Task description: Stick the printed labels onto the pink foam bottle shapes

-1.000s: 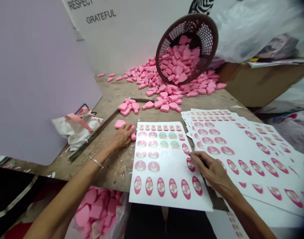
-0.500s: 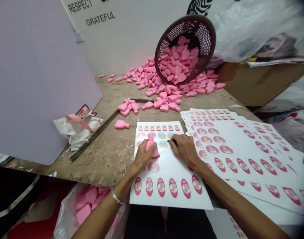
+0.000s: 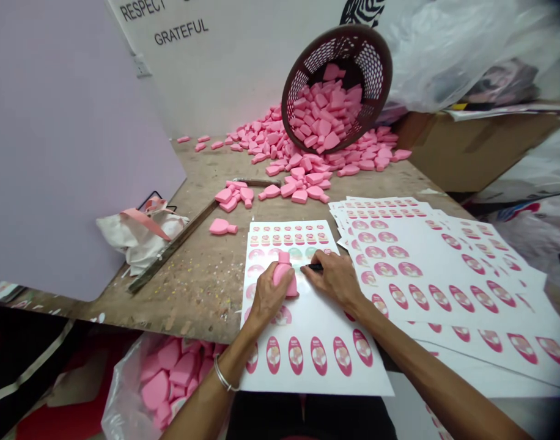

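Observation:
My left hand (image 3: pixel 268 296) is closed around a pink bottle-shaped piece (image 3: pixel 284 276), its neck pointing away from me, over a white sticker sheet (image 3: pixel 323 318). Just right of it, my right hand (image 3: pixel 335 280) pinches a thin black tool (image 3: pixel 315 267); its tip lies near the sheet, and I cannot make out its kind. Pink oval and half-round stickers and a few pale green ones show on the sheet. My hands cover some of the stickers. The sheet's near end reaches over my lap.
A tipped brown basket (image 3: pixel 384 79) spills many pink pieces (image 3: pixel 302 177) at the back. More sticker sheets (image 3: pixel 427 269) overlap on the right. Left lie a wooden strip (image 3: pixel 174 247) and a white cloth bag (image 3: pixel 137 238). A plastic bag (image 3: pixel 124 397) of pink pieces stands below the table edge.
My left hand has shifted slightly right and towards me with the pink piece. My right hand has come a little nearer to it, and more of the black tool shows.

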